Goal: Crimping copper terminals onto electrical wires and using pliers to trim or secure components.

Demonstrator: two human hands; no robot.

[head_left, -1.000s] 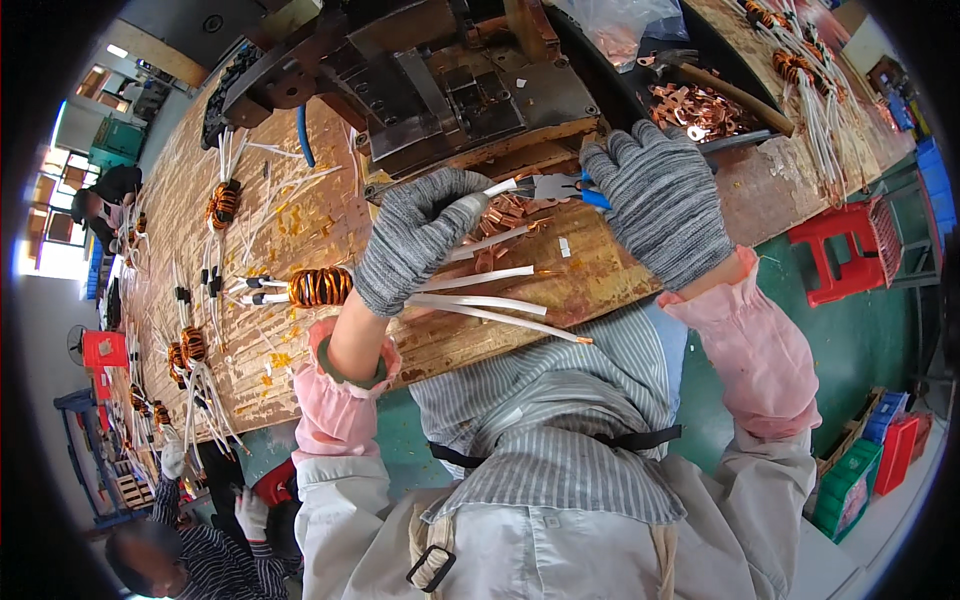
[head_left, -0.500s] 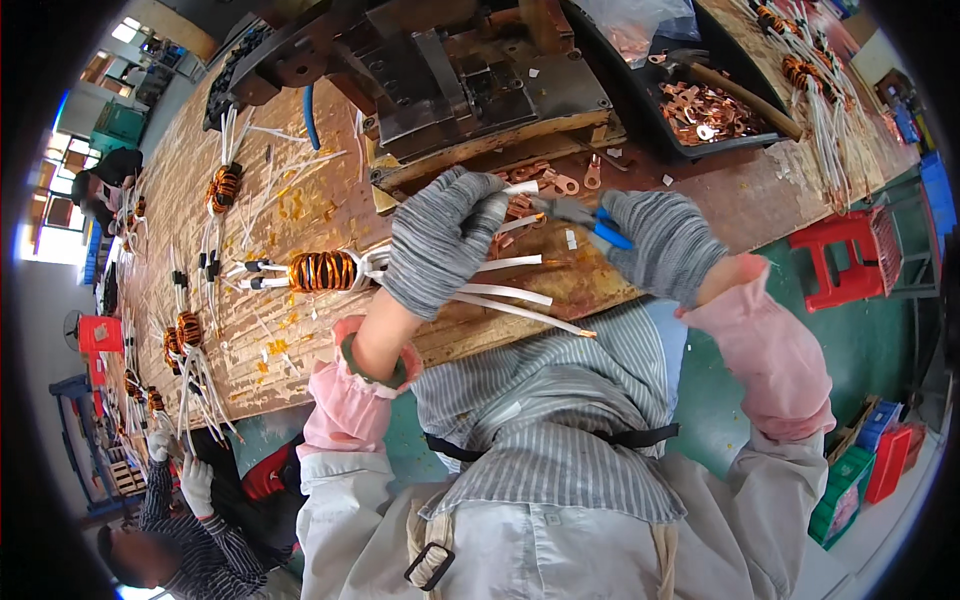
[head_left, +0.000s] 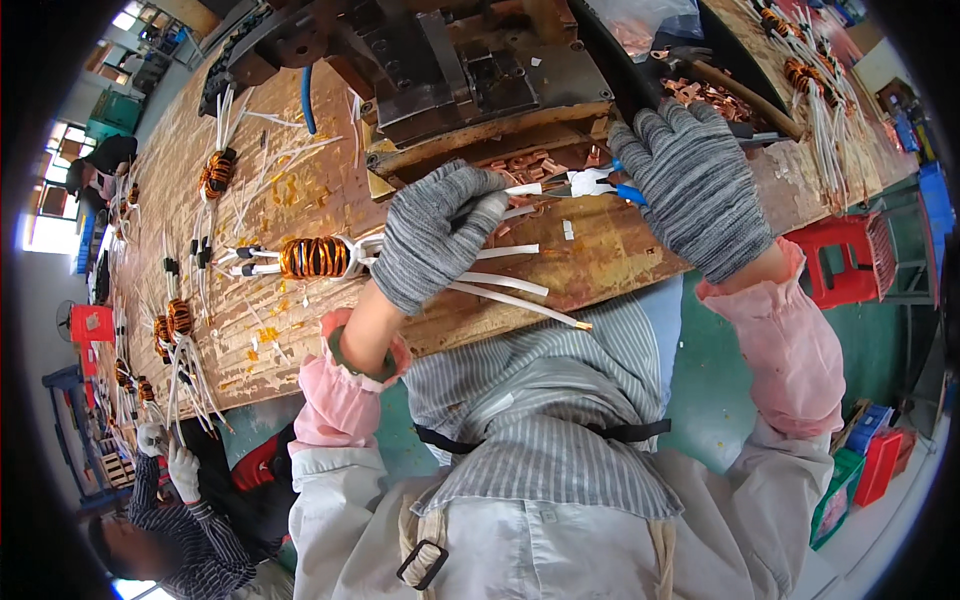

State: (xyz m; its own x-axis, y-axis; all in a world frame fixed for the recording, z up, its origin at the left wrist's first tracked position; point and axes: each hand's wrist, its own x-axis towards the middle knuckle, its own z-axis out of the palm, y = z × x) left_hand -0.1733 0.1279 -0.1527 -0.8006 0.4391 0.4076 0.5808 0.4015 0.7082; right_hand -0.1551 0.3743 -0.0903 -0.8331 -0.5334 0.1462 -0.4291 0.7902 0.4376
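In a grey knitted glove, my left hand [head_left: 437,235] is closed on a white wire [head_left: 524,189], its end pointing right. The wire belongs to a copper-wound ring coil [head_left: 318,257] lying on the table to the left. More white wire leads [head_left: 512,283] with bare copper tips fan out below the hand. My right hand [head_left: 700,190], gloved alike, grips blue-handled pliers [head_left: 627,192], its fingers extended along the handles. The pliers' jaws meet the end of the held wire; whether they bite into it I cannot tell. Part of the handles is hidden under the glove.
A dark metal press [head_left: 490,90] stands at the back, with copper lugs [head_left: 535,168] before it. Behind my right hand is a black tray [head_left: 735,70] with more lugs and a hammer. Other coils [head_left: 218,174] lie around the wooden table [head_left: 290,350]. A gloved co-worker [head_left: 170,545] sits lower left.
My right hand has moved up with the pliers, its fingers opening out along the handles, and the jaws have come to the wire's end. My left hand keeps its hold, nearly still.
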